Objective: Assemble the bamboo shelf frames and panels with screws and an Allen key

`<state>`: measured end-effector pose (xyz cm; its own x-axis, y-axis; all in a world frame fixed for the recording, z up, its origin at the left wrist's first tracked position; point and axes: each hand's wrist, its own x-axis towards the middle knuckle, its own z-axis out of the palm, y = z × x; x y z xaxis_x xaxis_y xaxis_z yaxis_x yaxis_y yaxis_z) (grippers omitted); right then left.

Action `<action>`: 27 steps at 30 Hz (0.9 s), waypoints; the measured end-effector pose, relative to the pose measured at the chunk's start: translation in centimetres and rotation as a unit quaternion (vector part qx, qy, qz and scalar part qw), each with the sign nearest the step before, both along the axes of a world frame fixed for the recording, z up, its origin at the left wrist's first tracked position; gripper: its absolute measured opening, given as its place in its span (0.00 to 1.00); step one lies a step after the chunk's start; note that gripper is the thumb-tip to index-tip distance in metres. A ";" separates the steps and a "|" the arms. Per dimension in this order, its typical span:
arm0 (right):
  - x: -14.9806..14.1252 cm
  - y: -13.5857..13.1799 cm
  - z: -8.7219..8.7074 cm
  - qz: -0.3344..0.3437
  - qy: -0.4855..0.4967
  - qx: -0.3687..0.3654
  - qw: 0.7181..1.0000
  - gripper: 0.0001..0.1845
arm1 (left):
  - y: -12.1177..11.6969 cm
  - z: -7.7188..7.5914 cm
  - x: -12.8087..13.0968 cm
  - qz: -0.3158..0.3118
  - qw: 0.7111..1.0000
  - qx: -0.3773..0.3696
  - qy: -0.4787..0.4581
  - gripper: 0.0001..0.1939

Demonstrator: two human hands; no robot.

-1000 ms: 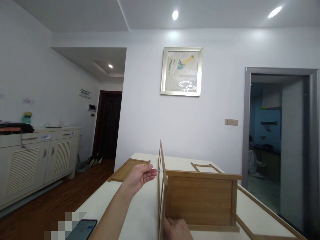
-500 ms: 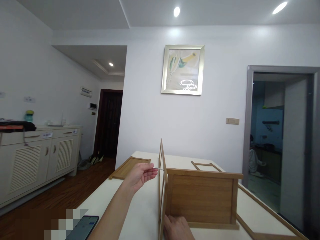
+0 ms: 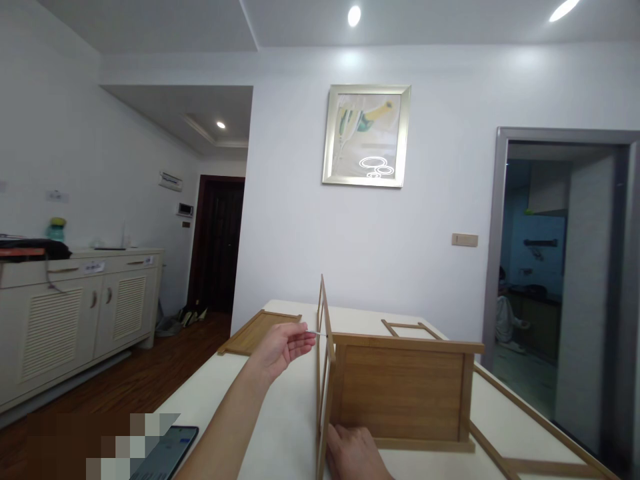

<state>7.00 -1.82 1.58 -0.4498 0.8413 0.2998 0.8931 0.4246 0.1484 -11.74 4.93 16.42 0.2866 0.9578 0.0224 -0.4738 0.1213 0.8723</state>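
Visibly, left hand pinching rod; right hand against frame, grip hidden; labels illegible.

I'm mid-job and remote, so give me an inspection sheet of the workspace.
Surface: white table, wood parts on it.
Job's things: upright frame against standing panel; flat panel left, flat frame right.
Clutter: phone, near left.
Hands: left hand pinches thin tool at upright frame; right hand low by standing panel.
Cables: cord hangs at cabinet; type unclear.
Surroundings: person partly visible through doorway.
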 end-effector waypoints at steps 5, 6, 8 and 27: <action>0.1 0.1 -0.3 0.001 0.001 0.016 1.000 0.12 | 0.1 -0.1 0.2 0.003 1.000 0.001 -0.001 0.03; 0.1 0.2 -0.4 0.003 0.003 0.022 1.000 0.12 | 0.1 -0.1 0.2 0.003 1.000 0.002 -0.002 0.03; 0.1 0.2 -0.5 0.008 0.004 0.032 0.999 0.12 | 0.0 -0.1 0.2 0.003 1.000 0.001 -0.004 0.03; 0.5 0.7 -1.2 0.018 -0.003 0.063 0.998 0.12 | 0.3 -0.4 0.0 -0.008 1.000 -0.001 0.001 0.02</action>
<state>7.53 -1.08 0.34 -0.4819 0.7803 0.3987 0.8762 0.4350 0.2076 -11.73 5.27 16.05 0.3027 0.9529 0.0198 -0.4694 0.1310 0.8732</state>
